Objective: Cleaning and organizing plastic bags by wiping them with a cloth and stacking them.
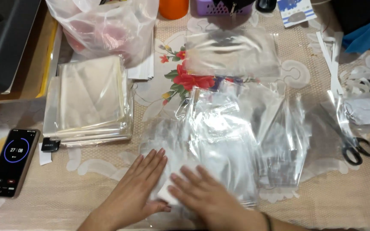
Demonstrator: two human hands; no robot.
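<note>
Lower centre: I've got left hand (140, 188) & right hand (204, 194) flat, fingers spread, pressing a white item (168, 194) under clear bags (228, 141) (scissors (354, 147) at right); next, I'd judge, smooth & seal

Tablecloth (108, 188): beige weave, white scrolls, red flowers with green leaves. Plastic bags (232, 141): clear. Scissors (356, 147) near right edge: black handles. Phone (13, 162) at left edge: black, purple ring. Cup (173, 7) at far edge: orange.

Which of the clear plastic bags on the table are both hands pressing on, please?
The nearest bag, at the table's front edge; left hand and right hand lie flat on it, while the others spread behind untouched.
</note>
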